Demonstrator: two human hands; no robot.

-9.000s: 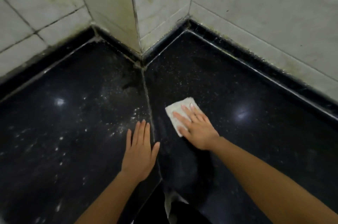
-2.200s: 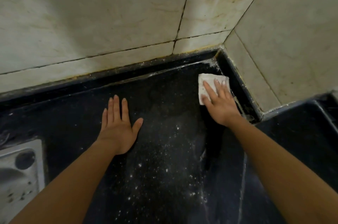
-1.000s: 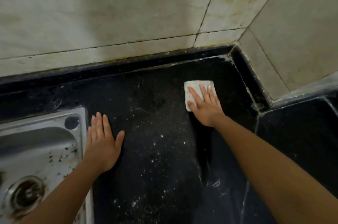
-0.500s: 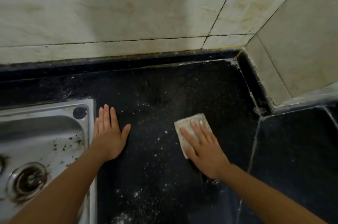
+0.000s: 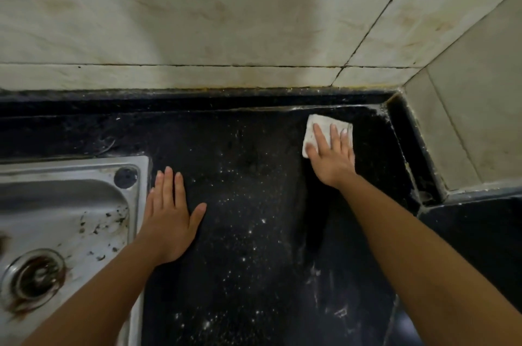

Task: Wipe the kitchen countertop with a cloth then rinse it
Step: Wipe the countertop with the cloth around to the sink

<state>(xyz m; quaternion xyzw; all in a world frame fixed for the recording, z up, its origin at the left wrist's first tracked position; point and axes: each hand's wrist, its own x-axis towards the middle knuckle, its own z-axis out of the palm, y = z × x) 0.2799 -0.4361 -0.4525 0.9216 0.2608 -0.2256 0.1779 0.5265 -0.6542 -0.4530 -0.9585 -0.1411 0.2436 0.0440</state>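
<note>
Near the countertop's (image 5: 248, 232) back right corner, right hand (image 5: 332, 158) pressing flat, fingers straight, on the white cloth (image 5: 320, 126), left hand (image 5: 169, 215) resting flat and unclenched beside the sink (image 5: 70, 204)

Dim, soft focus; wide-angle bending at edges

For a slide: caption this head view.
Right hand presses white cloth on black countertop near the corner; left hand flat beside steel sink.
</note>
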